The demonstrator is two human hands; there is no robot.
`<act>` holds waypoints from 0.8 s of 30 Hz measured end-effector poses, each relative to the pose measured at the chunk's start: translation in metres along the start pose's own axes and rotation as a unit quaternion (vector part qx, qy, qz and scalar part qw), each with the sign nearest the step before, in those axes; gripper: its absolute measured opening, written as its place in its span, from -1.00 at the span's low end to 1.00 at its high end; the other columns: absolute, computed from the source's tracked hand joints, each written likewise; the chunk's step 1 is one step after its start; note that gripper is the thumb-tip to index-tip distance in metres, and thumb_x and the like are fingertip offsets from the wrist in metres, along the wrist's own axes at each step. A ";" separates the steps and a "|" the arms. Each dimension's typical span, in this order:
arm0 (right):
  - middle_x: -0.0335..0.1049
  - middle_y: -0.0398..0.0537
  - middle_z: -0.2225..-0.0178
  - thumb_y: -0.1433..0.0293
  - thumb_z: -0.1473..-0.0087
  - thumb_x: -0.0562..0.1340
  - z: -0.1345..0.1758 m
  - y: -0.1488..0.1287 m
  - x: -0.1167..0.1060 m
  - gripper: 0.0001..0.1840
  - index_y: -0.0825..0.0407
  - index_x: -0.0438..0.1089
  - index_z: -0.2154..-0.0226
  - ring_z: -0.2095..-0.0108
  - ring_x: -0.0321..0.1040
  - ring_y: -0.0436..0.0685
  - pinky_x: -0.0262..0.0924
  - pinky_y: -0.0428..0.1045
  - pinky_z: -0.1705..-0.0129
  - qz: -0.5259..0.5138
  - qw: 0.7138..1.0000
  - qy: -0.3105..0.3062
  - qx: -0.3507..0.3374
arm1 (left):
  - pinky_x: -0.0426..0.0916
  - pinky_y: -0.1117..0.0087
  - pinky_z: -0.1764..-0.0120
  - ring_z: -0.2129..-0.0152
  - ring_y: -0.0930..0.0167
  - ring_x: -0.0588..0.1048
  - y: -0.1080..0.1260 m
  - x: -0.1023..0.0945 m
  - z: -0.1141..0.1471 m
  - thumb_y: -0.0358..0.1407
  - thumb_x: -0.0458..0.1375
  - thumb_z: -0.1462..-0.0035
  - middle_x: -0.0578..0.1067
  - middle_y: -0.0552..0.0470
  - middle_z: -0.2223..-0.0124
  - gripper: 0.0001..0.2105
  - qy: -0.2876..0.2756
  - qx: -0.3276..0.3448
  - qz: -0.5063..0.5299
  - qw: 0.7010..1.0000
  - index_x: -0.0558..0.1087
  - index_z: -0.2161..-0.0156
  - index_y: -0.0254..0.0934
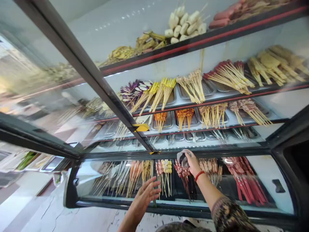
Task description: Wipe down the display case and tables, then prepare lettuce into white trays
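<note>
My right hand, with a red bracelet at its wrist, is closed around a grey cloth. The cloth is at the dark ledge of a glass-fronted display fridge, in front of the lower row of skewers. Below it, behind the lower glass, lie red meat skewers. My left hand is raised in front of the lower pane with its fingers stretched out and nothing in it. Nearest to it are skewers with yellow pieces and pinkish meat skewers.
Upper shelves hold trays of skewers, among them orange ones and dark red ones. A slanted metal door frame crosses the left side. Thick red-handled skewers lie at lower right. Cracked pale flooring shows at lower left.
</note>
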State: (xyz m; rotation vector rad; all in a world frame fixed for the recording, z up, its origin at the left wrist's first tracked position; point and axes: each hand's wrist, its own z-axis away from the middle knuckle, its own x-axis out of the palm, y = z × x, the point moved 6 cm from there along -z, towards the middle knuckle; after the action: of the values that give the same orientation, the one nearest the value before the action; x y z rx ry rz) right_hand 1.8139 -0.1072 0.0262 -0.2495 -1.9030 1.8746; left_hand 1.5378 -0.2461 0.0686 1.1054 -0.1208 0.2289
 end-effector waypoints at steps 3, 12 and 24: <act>0.50 0.03 0.22 0.07 -0.05 0.19 0.022 -0.055 0.008 -0.54 0.01 0.41 0.09 0.23 0.45 0.20 0.36 0.09 0.20 -0.010 0.994 -0.105 -0.026 | 0.41 0.30 0.19 0.23 0.25 0.58 0.006 0.004 0.012 -0.08 0.31 0.02 0.53 -0.26 -0.03 -0.51 -0.029 0.007 0.019 0.999 0.49 -0.01 -0.26; 0.18 0.11 -0.14 0.27 -0.25 0.07 0.030 -0.286 0.016 -0.58 -0.02 0.19 -0.14 -0.20 0.12 0.23 -0.03 0.30 -0.23 0.076 0.847 0.200 -0.486 | 0.42 0.29 0.21 0.23 0.22 0.58 0.005 -0.044 0.012 0.00 0.30 0.04 0.57 -0.23 0.03 -0.44 -0.035 0.025 0.068 0.997 0.47 -0.04 -0.24; 0.40 0.04 0.03 0.40 -0.25 0.03 0.089 -0.219 0.165 -0.71 -0.04 0.34 0.04 -0.03 0.32 0.16 0.23 0.17 -0.10 0.277 0.783 -0.174 -0.529 | 0.39 0.31 0.24 0.28 0.26 0.58 0.029 -0.084 -0.026 -0.03 0.30 0.03 0.57 -0.26 0.06 -0.44 -0.131 0.024 0.081 0.988 0.46 -0.04 -0.30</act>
State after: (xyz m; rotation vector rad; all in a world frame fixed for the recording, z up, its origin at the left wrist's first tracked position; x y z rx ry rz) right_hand 1.6701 -0.1285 0.2756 -0.9380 -3.2565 0.8771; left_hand 1.4492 -0.2208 0.0648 1.1707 -0.4427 0.2321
